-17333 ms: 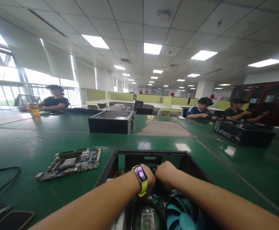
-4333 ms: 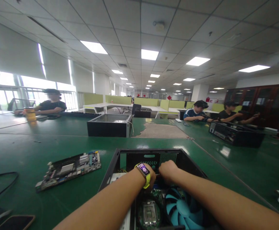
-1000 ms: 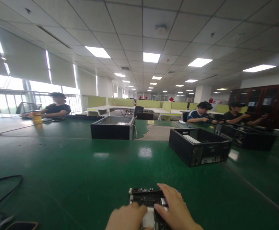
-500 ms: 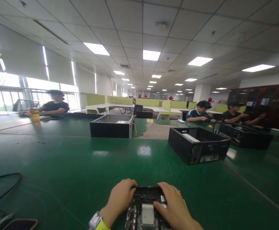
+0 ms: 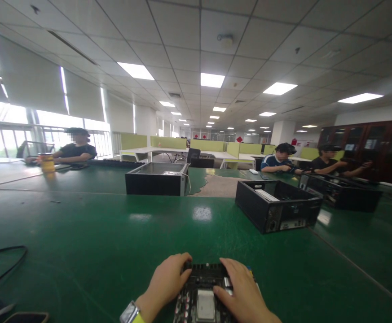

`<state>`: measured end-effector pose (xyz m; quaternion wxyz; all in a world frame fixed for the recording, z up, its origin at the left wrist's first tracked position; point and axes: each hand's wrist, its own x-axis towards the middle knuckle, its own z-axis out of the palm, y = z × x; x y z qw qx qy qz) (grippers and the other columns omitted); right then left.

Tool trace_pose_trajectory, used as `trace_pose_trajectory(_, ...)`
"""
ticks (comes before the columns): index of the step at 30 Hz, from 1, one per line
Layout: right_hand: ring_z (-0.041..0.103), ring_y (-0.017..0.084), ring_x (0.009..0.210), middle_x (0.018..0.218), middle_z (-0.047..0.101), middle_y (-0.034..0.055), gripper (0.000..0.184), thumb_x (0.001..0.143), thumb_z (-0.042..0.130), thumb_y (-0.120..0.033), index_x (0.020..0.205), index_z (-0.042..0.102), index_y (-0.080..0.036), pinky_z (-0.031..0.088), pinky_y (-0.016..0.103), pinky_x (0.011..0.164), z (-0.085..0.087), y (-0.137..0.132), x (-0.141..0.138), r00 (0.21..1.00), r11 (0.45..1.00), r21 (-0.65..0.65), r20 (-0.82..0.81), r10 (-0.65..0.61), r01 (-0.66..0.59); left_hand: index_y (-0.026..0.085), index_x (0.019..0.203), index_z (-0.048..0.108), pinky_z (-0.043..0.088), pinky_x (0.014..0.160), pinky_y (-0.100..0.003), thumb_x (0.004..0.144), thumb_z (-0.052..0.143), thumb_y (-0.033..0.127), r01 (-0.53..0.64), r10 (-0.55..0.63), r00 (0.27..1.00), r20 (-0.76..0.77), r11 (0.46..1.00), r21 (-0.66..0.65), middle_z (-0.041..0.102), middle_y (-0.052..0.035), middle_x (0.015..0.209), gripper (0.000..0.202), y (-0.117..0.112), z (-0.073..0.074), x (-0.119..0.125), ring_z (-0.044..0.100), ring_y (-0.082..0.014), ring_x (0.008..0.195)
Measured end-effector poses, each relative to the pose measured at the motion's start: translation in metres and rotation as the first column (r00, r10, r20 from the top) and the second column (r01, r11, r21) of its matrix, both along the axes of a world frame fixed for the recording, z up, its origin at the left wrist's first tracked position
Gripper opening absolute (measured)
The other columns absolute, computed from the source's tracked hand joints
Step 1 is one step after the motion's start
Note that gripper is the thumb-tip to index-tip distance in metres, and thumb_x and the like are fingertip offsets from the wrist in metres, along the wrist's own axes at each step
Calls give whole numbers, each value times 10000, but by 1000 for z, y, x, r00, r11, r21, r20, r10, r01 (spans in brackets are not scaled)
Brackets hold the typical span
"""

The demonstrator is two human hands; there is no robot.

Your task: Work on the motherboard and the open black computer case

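A motherboard (image 5: 205,296) with a silver processor in its middle lies on the green table (image 5: 91,242) right in front of me. My left hand (image 5: 166,282), with a watch on a yellow strap at the wrist, curls over the board's far left corner. My right hand (image 5: 242,294) lies on the board's right side, fingers bent onto it. A black open computer case (image 5: 276,211) stands further off to the right, apart from both hands.
Another open case (image 5: 156,178) stands at mid-table, a third (image 5: 342,193) at far right by two seated people. A third person sits at far left behind a yellow cup (image 5: 47,162). A black cable (image 5: 3,269) and a phone (image 5: 25,317) lie at lower left.
Earlier both hands worked inside the case in front of me. Now that case stands off to the right and the motherboard lies before me. Over the last second my left hand closed onto the board's far corner.
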<state>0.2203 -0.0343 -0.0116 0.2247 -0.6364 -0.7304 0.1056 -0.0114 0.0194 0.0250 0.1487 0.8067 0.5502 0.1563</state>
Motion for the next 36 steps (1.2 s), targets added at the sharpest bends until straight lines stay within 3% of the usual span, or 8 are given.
trace_pose_trajectory(8,440,274,1285,1371,533,81,655,759,608,-436,1355,513,-182,284,388,1120,2,0,-2,1000,1000,12,-13,8,-8,281,943,651,424,839,-317,806,480,244,-22,23,999,-46,999,38,700,-6,1004,223,1,-3,2,602,-206,979)
trace_pose_trajectory(22,438,267,1273,1363,536,80,633,772,594,-426,1350,514,-181,277,395,1116,6,-2,-4,1000,1000,0,6,10,-10,286,911,649,424,811,-307,803,479,266,-39,40,998,-46,999,23,703,1,976,203,0,-1,0,600,-205,958)
trace_pose_trajectory(32,443,277,1275,1368,536,80,640,771,594,-446,1349,517,-184,288,403,1114,5,-2,-3,1000,1000,16,-10,10,-10,284,931,650,435,808,-308,789,492,274,-28,29,999,-30,999,30,700,-6,986,212,-1,1,-1,603,-210,967)
trace_pose_trajectory(36,446,282,1277,1369,536,84,646,767,595,-436,1354,513,-178,295,404,1113,4,-1,-3,1000,1000,12,-5,7,-7,295,1063,636,447,861,-327,783,509,285,-29,29,999,-24,1000,12,695,-12,1061,308,0,-1,-2,604,-218,1015)
